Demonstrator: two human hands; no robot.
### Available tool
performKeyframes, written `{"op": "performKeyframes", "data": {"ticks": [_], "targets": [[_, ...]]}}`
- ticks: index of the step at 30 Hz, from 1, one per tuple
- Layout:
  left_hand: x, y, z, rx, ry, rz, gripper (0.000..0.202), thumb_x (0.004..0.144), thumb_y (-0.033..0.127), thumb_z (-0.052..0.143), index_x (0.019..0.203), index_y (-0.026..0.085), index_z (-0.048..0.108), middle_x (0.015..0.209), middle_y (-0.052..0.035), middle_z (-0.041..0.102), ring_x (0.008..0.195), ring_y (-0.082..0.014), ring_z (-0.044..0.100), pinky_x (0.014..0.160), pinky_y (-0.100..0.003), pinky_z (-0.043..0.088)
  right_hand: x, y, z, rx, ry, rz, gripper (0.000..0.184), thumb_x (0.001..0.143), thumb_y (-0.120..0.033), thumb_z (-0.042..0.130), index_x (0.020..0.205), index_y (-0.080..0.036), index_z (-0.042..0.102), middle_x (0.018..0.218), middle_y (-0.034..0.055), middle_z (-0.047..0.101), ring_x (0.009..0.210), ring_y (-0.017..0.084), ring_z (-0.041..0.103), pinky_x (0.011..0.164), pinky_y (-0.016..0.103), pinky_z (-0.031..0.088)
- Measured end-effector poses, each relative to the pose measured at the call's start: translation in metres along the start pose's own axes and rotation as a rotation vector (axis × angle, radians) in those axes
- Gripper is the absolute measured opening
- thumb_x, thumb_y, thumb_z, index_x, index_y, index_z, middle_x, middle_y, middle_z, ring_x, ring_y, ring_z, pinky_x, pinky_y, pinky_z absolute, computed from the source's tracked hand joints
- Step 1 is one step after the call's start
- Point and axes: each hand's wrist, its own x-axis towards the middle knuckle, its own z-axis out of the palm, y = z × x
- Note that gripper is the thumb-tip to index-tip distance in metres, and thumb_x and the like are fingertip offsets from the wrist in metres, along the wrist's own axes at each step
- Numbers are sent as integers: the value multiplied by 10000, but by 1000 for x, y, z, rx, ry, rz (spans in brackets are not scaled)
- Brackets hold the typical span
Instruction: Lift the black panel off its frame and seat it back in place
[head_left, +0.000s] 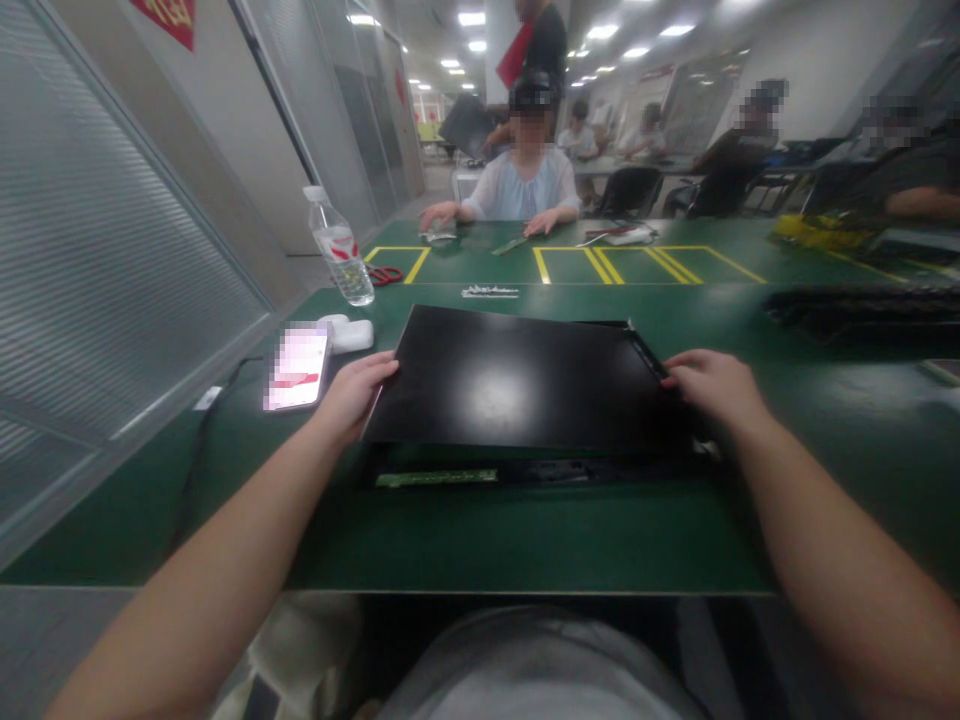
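A glossy black screen panel (495, 380) lies at a slant over a black frame (592, 472), its left side raised. Along the frame's near edge runs a green circuit board strip (436, 479). My left hand (364, 390) is closed on the panel's left edge, thumb on top. On the far right, my right hand (709, 385) pinches the panel's right edge, close beside the frame's side; its lower fingers are hidden. Most of the frame is covered by the panel.
To the left are a lit phone (300, 365), a white case (352, 334), a water bottle (341, 250) and red-handled scissors (386, 275). Dark parts (862, 312) lie at the right. A person (525, 185) sits across the green table (525, 545), both hands on it.
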Motion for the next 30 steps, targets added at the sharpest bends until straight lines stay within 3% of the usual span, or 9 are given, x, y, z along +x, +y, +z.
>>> {"op": "performKeyframes", "data": {"ticks": [8, 16, 21, 30], "targets": [[-3, 3, 3, -40, -1, -61, 391, 746, 64, 691, 1109, 118, 826, 905, -101, 857, 874, -286, 826, 588, -277, 626, 0, 1, 1, 3, 10, -18, 252, 801, -202, 630, 977, -222, 809, 828, 63, 822, 672, 248, 711, 752, 404, 577], [2, 0, -2, -48, -36, -90, 479, 728, 91, 709, 1197, 118, 808, 904, -87, 851, 793, -264, 811, 605, -294, 636, 0, 2, 1, 23, 23, -25, 234, 793, -211, 644, 956, -230, 811, 814, 66, 819, 625, 238, 700, 743, 405, 589], [3, -1, -3, -67, -51, -96, 452, 725, 94, 717, 1166, 128, 812, 863, -71, 840, 730, -245, 798, 542, -273, 608, -1, 0, 0, 9, 19, -6, 253, 805, -198, 635, 981, -225, 815, 827, 64, 820, 651, 238, 707, 742, 391, 576], [0, -1, 2, -33, -44, -103, 417, 699, 113, 686, 1092, 143, 821, 895, -94, 849, 859, -334, 823, 667, -392, 681, 0, 1, 1, -10, 12, -1, 272, 820, -206, 626, 1010, -219, 820, 855, 69, 822, 732, 265, 731, 790, 413, 574]]}}
